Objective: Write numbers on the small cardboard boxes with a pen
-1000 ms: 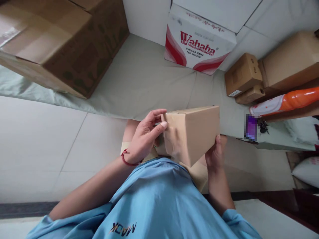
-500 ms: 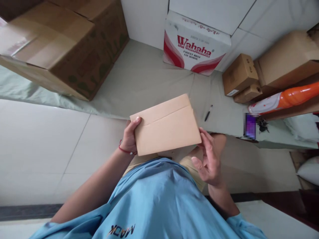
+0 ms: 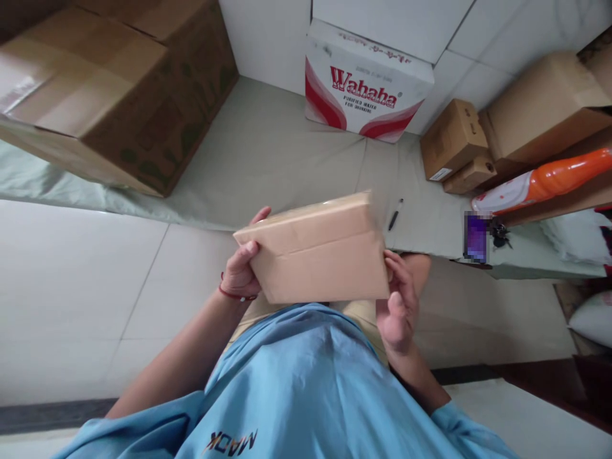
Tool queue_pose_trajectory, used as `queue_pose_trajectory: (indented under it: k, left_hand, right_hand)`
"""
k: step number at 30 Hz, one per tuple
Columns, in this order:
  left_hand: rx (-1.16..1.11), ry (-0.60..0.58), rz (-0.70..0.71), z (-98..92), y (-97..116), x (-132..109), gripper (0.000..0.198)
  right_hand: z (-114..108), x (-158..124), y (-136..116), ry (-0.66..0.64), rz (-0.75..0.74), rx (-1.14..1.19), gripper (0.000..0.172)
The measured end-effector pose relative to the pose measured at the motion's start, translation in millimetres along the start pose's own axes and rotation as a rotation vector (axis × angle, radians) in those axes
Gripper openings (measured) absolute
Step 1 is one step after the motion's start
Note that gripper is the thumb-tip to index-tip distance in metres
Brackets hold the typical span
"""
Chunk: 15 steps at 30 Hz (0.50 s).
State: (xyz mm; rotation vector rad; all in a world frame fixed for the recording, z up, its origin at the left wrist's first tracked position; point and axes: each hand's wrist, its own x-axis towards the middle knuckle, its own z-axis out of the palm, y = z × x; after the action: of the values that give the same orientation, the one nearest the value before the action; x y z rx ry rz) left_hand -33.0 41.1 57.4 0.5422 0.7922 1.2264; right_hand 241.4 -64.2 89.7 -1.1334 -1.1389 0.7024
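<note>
A flat, light-brown cardboard box (image 3: 320, 261) is held up in front of my blue shirt, above my lap. It is tilted so that its thin far side shows, and its right end is blurred. My left hand (image 3: 243, 268) grips the left end, the thumb on the near face and the fingers behind. A red string bracelet is on that wrist. My right hand (image 3: 400, 299) is at the right end with its fingertips against the edge, partly hidden. Its thumb stands apart from the box, and the palm is off the cardboard.
A large carton (image 3: 143, 121) sits on the cloth-covered ledge (image 3: 268, 153) at left. A Wahaba-type white-and-red water carton (image 3: 368, 89) stands against the wall. A pen (image 3: 396, 215), small brown boxes (image 3: 454, 140), an orange bottle (image 3: 564, 175), a phone (image 3: 476, 237) and keys (image 3: 500, 233) lie to the right.
The box has tipped and turned slightly, so its far side now shows. My left hand has shifted a little left and down. My right thumb has come nearer the box's lower right corner.
</note>
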Motion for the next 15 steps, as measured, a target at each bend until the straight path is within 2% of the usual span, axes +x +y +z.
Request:
queue_pose_trajectory:
  k: [4, 6, 9, 12, 15]
  left_hand:
    - [0.292, -0.223, 0.300, 11.9, 11.2, 1.1, 0.125]
    - [0.415, -0.347, 0.409, 16.1, 12.1, 1.2, 0.133]
    - [0.473, -0.472, 0.439, 22.0, 10.3, -1.7, 0.136]
    - [0.472, -0.535, 0.435, 28.8, 11.5, -6.4, 0.138]
    - [0.516, -0.595, 0.388, 34.6, 19.3, -9.7, 0.133]
  right_hand:
    - [-6.9, -1.4, 25.2, 0.234, 0.409, 0.287, 0.042]
    - [-8.7, -1.5, 32.0, 0.330, 0.521, 0.373, 0.042]
    - [-7.2, 1.9, 29.8, 0.381, 0.487, 0.387, 0.034]
    - [-3.5, 9.8, 19.0, 0.321, 0.397, 0.389, 0.021]
    - [-6.2, 14.3, 14.5, 0.252, 0.422, 0.412, 0.017]
